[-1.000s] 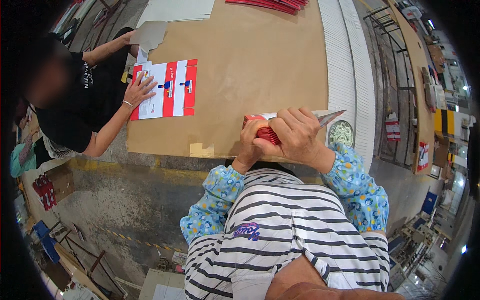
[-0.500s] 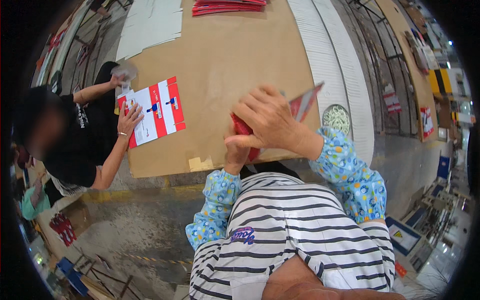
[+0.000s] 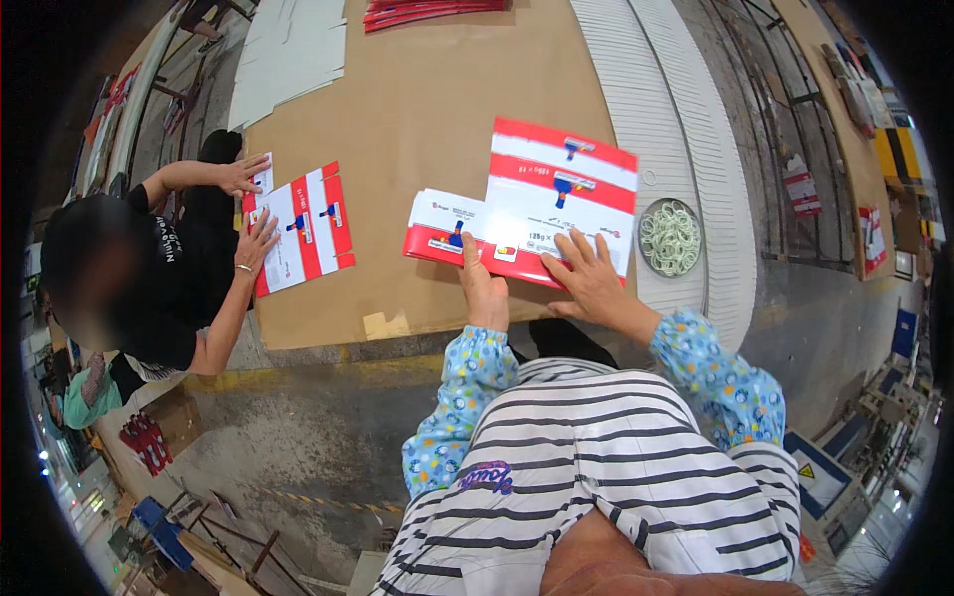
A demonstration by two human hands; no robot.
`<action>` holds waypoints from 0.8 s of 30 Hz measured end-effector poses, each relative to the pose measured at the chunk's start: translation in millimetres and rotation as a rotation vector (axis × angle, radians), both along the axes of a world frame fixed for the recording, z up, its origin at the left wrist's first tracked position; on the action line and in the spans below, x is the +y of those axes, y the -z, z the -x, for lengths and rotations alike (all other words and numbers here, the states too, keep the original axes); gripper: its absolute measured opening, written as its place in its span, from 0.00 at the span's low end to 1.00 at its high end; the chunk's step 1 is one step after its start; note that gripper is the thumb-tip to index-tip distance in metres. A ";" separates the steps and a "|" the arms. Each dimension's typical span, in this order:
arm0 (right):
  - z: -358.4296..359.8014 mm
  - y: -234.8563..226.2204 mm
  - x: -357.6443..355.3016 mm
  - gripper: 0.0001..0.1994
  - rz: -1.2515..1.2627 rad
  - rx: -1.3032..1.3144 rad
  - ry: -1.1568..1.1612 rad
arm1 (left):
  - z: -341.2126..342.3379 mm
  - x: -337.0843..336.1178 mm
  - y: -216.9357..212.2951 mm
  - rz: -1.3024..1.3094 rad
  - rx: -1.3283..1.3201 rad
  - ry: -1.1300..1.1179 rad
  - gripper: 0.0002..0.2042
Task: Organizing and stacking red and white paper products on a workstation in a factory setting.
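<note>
Flat red-and-white printed carton blanks (image 3: 517, 189) lie on the brown-topped table in front of me, seemingly a thin stack with several edges showing at its left flap. My left hand (image 3: 485, 296) grips their near edge at that narrower flap, one digit stretched over the top and the other fingers hidden. Spread out on the wider panel, my right hand (image 3: 594, 278) rests with fingers apart near its lower right part. Both my forearms wear blue patterned sleeve covers.
A co-worker at the left has both hands on similar carton blanks (image 3: 303, 233). Right of my blanks stands a round dish of pale rubber bands (image 3: 671, 236) on white corrugated board (image 3: 711, 179). Red stacked blanks (image 3: 437, 12) and white sheets (image 3: 288, 60) lie at the far side.
The blanks, earlier bent and covered by my crossed hands, now lie spread flat with their printed face up. My hands have moved apart. The co-worker's far hand has come down onto their blanks.
</note>
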State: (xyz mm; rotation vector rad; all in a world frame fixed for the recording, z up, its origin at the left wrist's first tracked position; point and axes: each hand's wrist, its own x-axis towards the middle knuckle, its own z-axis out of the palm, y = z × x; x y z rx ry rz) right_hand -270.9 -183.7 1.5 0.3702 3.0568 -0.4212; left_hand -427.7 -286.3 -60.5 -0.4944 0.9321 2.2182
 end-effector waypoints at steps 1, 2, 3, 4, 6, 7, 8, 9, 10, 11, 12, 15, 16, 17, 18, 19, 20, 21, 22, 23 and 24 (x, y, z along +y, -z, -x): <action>1.0 13.9 0.2 0.42 -0.012 -0.084 -0.046 | -0.9 -7.5 16.2 0.008 -0.003 -0.001 0.27; 3.5 26.1 -2.4 0.44 0.028 -0.094 -0.100 | -1.6 -19.3 37.7 0.029 -0.033 -0.030 0.27; 4.0 37.6 -4.5 0.44 0.038 -0.096 -0.103 | -3.4 -25.2 49.4 0.047 -0.065 -0.055 0.28; 2.5 44.8 -6.8 0.43 0.036 -0.115 -0.140 | -13.4 -32.9 47.8 0.030 -0.044 -0.031 0.27; -3.8 58.0 -7.2 0.41 0.033 -0.117 -0.190 | -17.2 -30.3 51.0 0.091 -0.096 -0.059 0.27; -8.3 66.7 -8.3 0.41 0.051 -0.119 -0.196 | -18.8 -31.4 50.8 0.139 -0.139 -0.096 0.27; -12.7 75.3 -10.6 0.40 0.025 -0.053 -0.189 | -25.1 -32.8 49.8 0.167 -0.144 -0.103 0.26; -18.1 83.2 -11.9 0.38 -0.001 0.012 -0.180 | -31.2 -33.7 48.9 0.186 -0.146 -0.109 0.26; -18.5 86.3 -14.0 0.38 0.021 0.014 -0.190 | -34.2 -39.1 47.9 0.222 -0.013 -0.050 0.26; -18.8 89.0 -15.2 0.36 -0.001 0.052 -0.179 | -36.9 -44.5 46.6 0.257 0.119 0.013 0.26; -19.3 91.2 -17.0 0.34 -0.024 0.090 -0.167 | -34.4 -43.3 48.2 0.217 0.001 -0.052 0.25; -25.4 97.3 -15.0 0.31 -0.051 0.103 -0.139 | -31.1 -28.4 26.9 0.294 -0.119 -0.090 0.25; -29.0 97.4 -16.3 0.31 -0.043 0.085 -0.132 | -33.2 -27.1 15.7 0.287 -0.144 -0.075 0.24; -31.8 97.9 -17.4 0.31 -0.033 0.083 -0.130 | -37.0 -31.5 15.5 0.297 -0.146 -0.074 0.24; -34.3 98.3 -18.5 0.31 -0.026 0.071 -0.136 | -40.2 -36.1 14.7 0.304 -0.133 -0.048 0.24; -34.2 96.3 -20.6 0.32 -0.017 0.064 -0.152 | -42.4 -44.0 13.1 0.312 -0.116 -0.032 0.24; -33.1 94.6 -21.5 0.32 -0.004 0.068 -0.158 | -44.1 -54.5 16.5 0.324 -0.114 -0.041 0.24; -30.9 93.1 -21.3 0.33 -0.005 0.068 -0.171 | -45.4 -67.0 22.5 0.367 -0.099 -0.035 0.24; -29.1 91.0 -20.0 0.33 -0.009 0.066 -0.185 | -46.5 -77.0 25.5 0.407 -0.085 -0.030 0.24; -35.6 92.1 -15.2 0.33 -0.007 0.055 -0.175 | -47.8 -74.3 11.6 0.409 -0.093 -0.017 0.24; -42.2 92.8 -10.6 0.34 0.020 0.019 -0.159 | -48.4 -74.3 -5.3 0.911 0.292 0.032 0.25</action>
